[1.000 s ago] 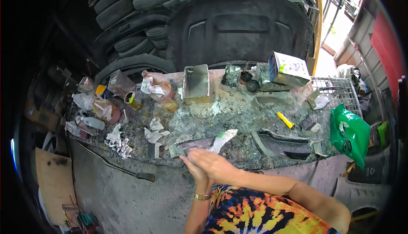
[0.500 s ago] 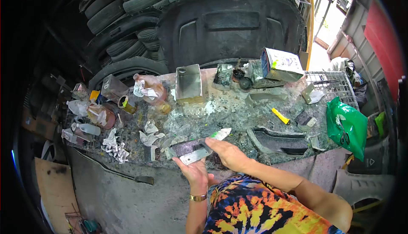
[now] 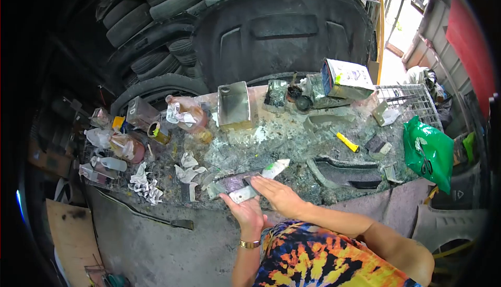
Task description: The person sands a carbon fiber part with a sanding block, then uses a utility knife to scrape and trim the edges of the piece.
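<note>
At the near edge of the bench, my left hand (image 3: 247, 213) holds a pale, narrow part (image 3: 244, 195) from below, its fingers mostly hidden under it. My right hand (image 3: 276, 195) lies across the part's right side, fingers pressed together on a small dark pad (image 3: 251, 179). A dark purplish piece (image 3: 233, 183) shows just behind the part. Beyond my right fingers lies a white strip with green marks (image 3: 276, 168). Crumpled white paper (image 3: 189, 170) is to the left of my hands.
A curved dark trim piece (image 3: 344, 175), a yellow-handled tool (image 3: 347, 142) and a green bag (image 3: 428, 154) with scissors on it lie to the right. A metal tin (image 3: 234, 106) and a box (image 3: 348, 80) stand at the back. Bottles and a jug (image 3: 190, 115) are at the left.
My right hand has shifted slightly down over the part, and the dark pad under its fingers shows more. The whole view has moved a little.
</note>
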A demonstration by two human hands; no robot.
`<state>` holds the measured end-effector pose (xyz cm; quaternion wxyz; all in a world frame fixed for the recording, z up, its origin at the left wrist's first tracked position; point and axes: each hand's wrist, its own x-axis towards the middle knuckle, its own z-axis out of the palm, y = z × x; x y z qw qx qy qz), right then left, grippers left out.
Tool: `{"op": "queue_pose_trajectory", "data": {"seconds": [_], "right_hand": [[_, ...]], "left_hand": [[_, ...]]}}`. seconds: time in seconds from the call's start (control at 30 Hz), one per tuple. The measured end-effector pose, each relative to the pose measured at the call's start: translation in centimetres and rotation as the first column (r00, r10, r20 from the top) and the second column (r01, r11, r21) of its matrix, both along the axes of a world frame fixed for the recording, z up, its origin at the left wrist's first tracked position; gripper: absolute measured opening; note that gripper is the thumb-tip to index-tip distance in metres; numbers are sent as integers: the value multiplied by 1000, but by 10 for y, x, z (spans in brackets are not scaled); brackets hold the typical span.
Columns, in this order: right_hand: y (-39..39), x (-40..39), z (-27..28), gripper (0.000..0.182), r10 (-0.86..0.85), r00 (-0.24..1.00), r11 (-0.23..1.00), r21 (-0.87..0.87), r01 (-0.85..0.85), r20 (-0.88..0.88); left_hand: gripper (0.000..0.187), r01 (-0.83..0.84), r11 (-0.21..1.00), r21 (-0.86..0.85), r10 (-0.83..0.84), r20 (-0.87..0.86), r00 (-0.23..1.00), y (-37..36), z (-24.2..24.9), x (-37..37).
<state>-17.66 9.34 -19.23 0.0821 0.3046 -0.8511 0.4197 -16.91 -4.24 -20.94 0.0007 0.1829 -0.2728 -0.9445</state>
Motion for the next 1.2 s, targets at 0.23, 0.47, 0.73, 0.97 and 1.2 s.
{"op": "queue_pose_trajectory", "data": {"seconds": [0.23,0.47,0.73,0.97,1.2], "right_hand": [[-4,5,21,57,72,997,996,-49,-72,-8],[-25,7,41,47,98,990,995,22,-96,-100],[-20,3,42,57,62,991,998,39,-58,-116],[-18,7,38,61,88,996,996,1,-88,-19],[44,0,4,59,4,997,1000,11,-5,83]], "left_hand": [[78,20,1000,-2,-20,106,994,12,39,10],[78,-123,953,-277,145,62,987,13,23,6],[68,-114,956,-270,141,83,986,12,21,2],[64,-66,972,-224,72,21,997,3,-4,9],[74,-106,992,-68,105,-17,994,12,31,0]]}}
